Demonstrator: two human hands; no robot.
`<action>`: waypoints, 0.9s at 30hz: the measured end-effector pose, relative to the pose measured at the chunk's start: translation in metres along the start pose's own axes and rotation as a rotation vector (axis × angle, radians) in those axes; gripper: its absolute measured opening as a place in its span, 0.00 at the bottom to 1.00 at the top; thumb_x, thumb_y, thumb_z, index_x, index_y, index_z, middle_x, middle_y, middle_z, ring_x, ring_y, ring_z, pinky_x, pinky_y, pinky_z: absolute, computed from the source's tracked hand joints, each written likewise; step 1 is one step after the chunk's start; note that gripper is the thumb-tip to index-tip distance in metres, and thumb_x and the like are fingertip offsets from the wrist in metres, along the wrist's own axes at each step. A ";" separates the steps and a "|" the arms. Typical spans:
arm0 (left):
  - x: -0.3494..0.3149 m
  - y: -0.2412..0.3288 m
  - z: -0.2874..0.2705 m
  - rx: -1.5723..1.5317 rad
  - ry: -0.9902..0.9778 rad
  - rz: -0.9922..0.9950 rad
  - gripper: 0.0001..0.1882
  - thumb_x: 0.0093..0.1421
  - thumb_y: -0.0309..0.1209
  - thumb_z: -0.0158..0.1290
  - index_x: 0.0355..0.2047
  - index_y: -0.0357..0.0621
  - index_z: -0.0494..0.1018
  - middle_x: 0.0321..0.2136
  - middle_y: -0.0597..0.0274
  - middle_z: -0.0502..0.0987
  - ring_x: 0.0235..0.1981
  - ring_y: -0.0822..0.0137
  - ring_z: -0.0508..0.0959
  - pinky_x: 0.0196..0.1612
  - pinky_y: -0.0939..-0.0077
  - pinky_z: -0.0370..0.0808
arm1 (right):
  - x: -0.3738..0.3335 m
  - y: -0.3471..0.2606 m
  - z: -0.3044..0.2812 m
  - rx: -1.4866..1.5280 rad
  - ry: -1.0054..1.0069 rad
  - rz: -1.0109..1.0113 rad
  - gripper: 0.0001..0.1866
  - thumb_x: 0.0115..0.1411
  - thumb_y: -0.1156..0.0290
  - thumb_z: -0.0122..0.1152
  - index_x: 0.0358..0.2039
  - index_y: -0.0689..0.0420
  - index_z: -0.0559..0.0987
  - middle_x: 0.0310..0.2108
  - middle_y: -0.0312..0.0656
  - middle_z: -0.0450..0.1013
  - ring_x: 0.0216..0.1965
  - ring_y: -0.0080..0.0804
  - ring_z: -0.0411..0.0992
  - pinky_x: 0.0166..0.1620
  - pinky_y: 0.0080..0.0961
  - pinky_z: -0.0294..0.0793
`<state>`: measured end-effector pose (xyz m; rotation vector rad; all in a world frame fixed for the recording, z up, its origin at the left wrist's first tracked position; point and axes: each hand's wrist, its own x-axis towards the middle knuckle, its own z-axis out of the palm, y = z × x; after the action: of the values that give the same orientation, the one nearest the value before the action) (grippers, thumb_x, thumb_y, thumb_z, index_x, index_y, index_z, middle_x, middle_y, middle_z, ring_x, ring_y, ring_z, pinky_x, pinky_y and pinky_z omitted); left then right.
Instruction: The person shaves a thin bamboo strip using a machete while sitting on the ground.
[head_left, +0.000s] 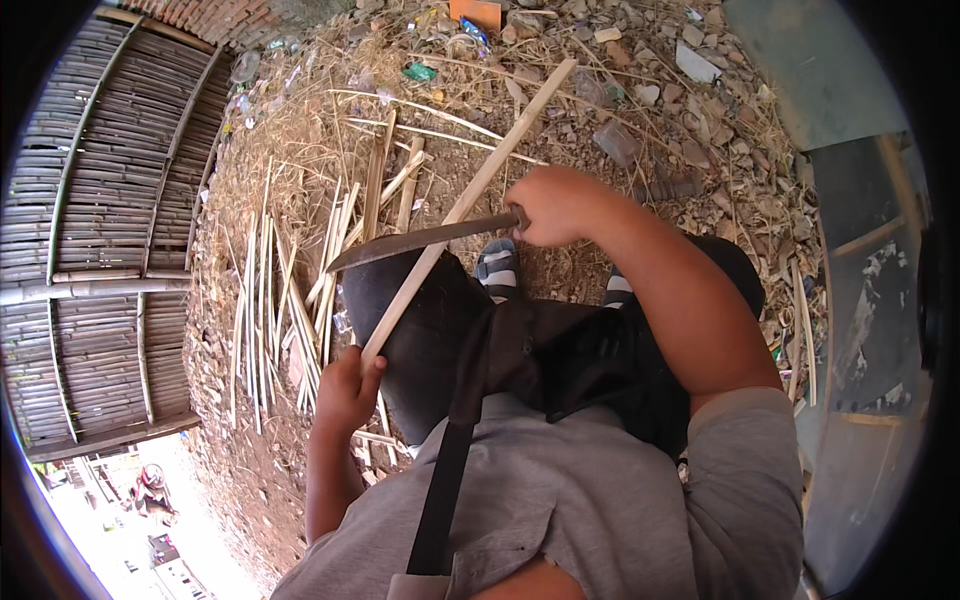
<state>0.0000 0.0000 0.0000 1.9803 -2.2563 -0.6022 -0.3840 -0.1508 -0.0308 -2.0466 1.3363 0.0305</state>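
Note:
My left hand (347,390) is closed round the near end of a long, pale split-bamboo strip (482,184). The strip slants up and away to the right, across my left thigh. In my right hand (553,207) is the handle of a large knife (428,238) with a broad, dark blade. Its blade points left and crosses the strip near the middle, seemingly touching it. Most of the knife's handle is hidden inside my fist.
Thin bamboo strips (262,310) lie in a loose pile on the ground to the left. Rubble (690,110), dry straw and litter cover the far ground. A bamboo-slat panel (110,170) stands at left, grey sheets (865,270) at right. My striped-sock foot (497,268) is beyond my knees.

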 end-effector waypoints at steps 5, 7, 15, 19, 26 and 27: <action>0.002 0.001 0.024 -0.014 0.097 0.014 0.23 0.67 0.44 0.54 0.27 0.37 0.65 0.18 0.39 0.72 0.23 0.35 0.74 0.26 0.50 0.68 | 0.004 0.080 -0.011 0.255 0.310 0.224 0.21 0.48 0.61 0.67 0.43 0.56 0.83 0.37 0.51 0.80 0.42 0.46 0.79 0.46 0.39 0.78; -0.001 0.003 0.017 0.037 0.100 0.011 0.23 0.67 0.45 0.54 0.26 0.37 0.65 0.18 0.39 0.72 0.23 0.34 0.74 0.26 0.48 0.68 | 0.010 0.076 -0.002 0.257 0.368 0.205 0.19 0.49 0.61 0.69 0.41 0.56 0.83 0.33 0.50 0.80 0.39 0.47 0.79 0.45 0.40 0.77; 0.000 0.002 0.010 0.088 0.058 0.044 0.23 0.67 0.44 0.54 0.26 0.37 0.64 0.18 0.40 0.72 0.23 0.36 0.74 0.26 0.49 0.68 | -0.007 -0.003 0.011 -0.072 0.165 -0.071 0.15 0.50 0.61 0.67 0.35 0.58 0.82 0.29 0.52 0.78 0.35 0.49 0.78 0.41 0.43 0.78; 0.003 -0.001 0.006 -0.112 -0.026 -0.002 0.24 0.68 0.45 0.53 0.25 0.37 0.64 0.17 0.42 0.71 0.21 0.39 0.73 0.24 0.54 0.67 | 0.001 0.014 0.002 0.020 0.153 -0.047 0.20 0.49 0.60 0.69 0.39 0.59 0.82 0.32 0.52 0.79 0.37 0.48 0.79 0.42 0.42 0.77; 0.007 0.006 0.002 0.023 -0.001 0.008 0.24 0.67 0.45 0.54 0.24 0.37 0.64 0.17 0.42 0.72 0.22 0.37 0.74 0.25 0.51 0.67 | 0.008 0.053 -0.001 0.194 0.190 0.158 0.26 0.49 0.59 0.71 0.45 0.62 0.81 0.39 0.53 0.79 0.42 0.48 0.79 0.46 0.40 0.77; 0.006 0.007 0.001 0.053 0.010 0.016 0.24 0.67 0.45 0.55 0.24 0.37 0.64 0.17 0.41 0.72 0.22 0.37 0.74 0.25 0.51 0.67 | 0.011 0.044 0.002 0.162 0.138 0.142 0.25 0.49 0.59 0.71 0.44 0.61 0.81 0.39 0.53 0.80 0.42 0.48 0.79 0.46 0.41 0.77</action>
<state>-0.0083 -0.0053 0.0003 1.9822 -2.3031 -0.5359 -0.4136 -0.1690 -0.0597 -1.8434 1.5158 -0.1533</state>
